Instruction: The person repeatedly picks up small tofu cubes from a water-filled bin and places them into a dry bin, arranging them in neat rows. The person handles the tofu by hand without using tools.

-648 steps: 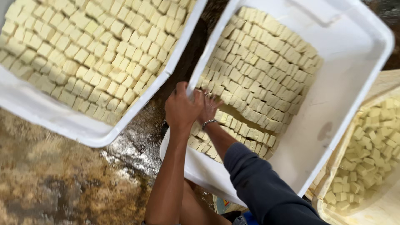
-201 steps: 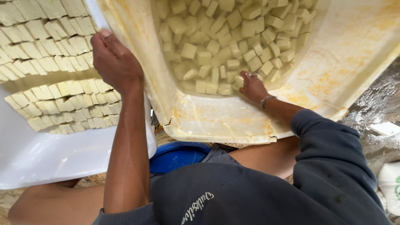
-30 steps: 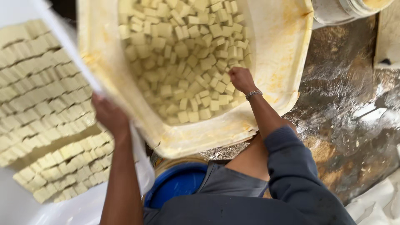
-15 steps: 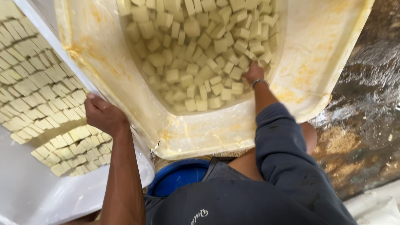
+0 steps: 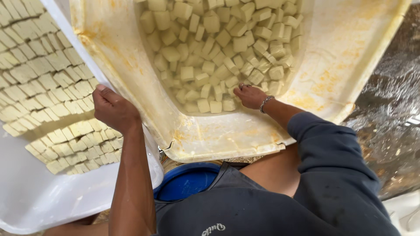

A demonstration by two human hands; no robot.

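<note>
Where the fingertips point(image 5: 239, 88) of the right hand point(image 5: 250, 96) meet the heap, they lie spread and flat on the pale cubes point(image 5: 218, 48), touching rather than gripping any one of them; whether a cube sits under the palm I cannot tell. A beaded bracelet point(image 5: 265, 103) circles that wrist, and a dark blue sleeve point(image 5: 332, 161) runs from it down toward the lower right of the frame.

The cubes are piled loose in the sunken middle of a cream tub point(image 5: 131, 61) with orange-yellow stains, which fills the upper centre and right of the frame. Its near rim point(image 5: 227, 146) is chipped and sits just above the person's lap.

Over at left centre, the left hand point(image 5: 114, 109) is curled shut around the edge where the stained tub and a white tray point(image 5: 48, 201) come together, fingers hooked over and out of sight. That tray takes up the left side, and in it cut blocks point(image 5: 48, 91) lie packed in neat slanted rows.

Below the tub, at bottom centre, part of a blue bucket point(image 5: 186, 181) shows beside a dark apron point(image 5: 245, 205). A wet, shiny floor point(image 5: 389, 113) fills the right edge.
</note>
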